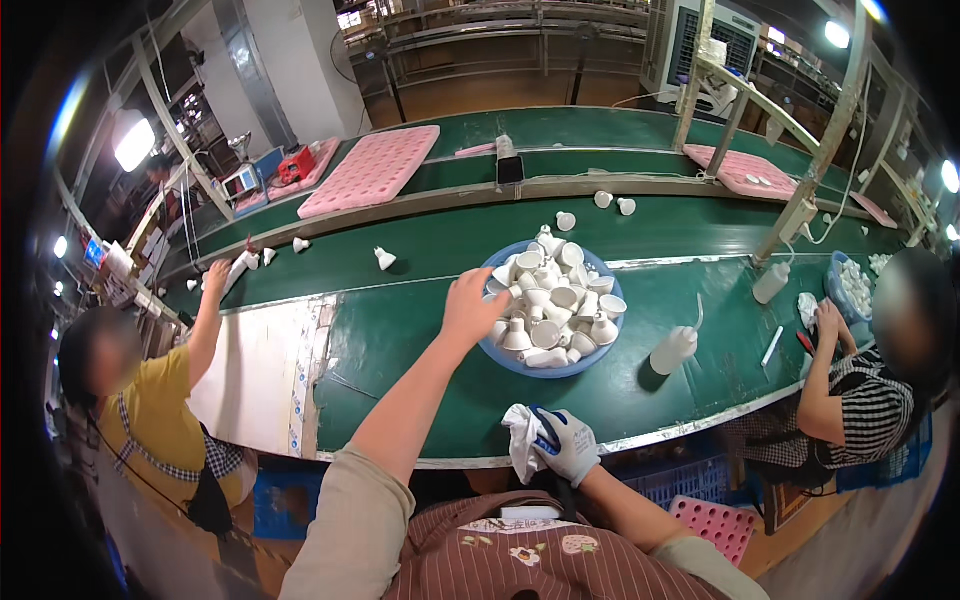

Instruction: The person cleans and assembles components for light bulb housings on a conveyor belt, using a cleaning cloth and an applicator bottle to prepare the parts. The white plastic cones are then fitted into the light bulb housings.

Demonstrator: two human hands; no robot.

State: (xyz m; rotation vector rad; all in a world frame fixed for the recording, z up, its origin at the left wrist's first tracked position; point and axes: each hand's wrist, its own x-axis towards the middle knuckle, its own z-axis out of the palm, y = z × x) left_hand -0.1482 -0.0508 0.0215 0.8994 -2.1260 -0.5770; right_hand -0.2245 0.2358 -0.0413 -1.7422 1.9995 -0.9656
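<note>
At the near rim of the blue bowl, the person's left hand reaches in with fingers curled over the heaped white cups; whether it already pinches one I cannot tell. The right hand, gloved, sits well this side of the bowl at the edge of the counter, closed around a white rag and something blue. The pile stands higher than the rim, so a careless pull could tip cups out, and they look likely to chip. A white squeeze bottle stands just right of the bowl, and a sweeping arm might knock it over. Beyond the bowl lie pink dimpled trays; a red box sits left of them.
</note>
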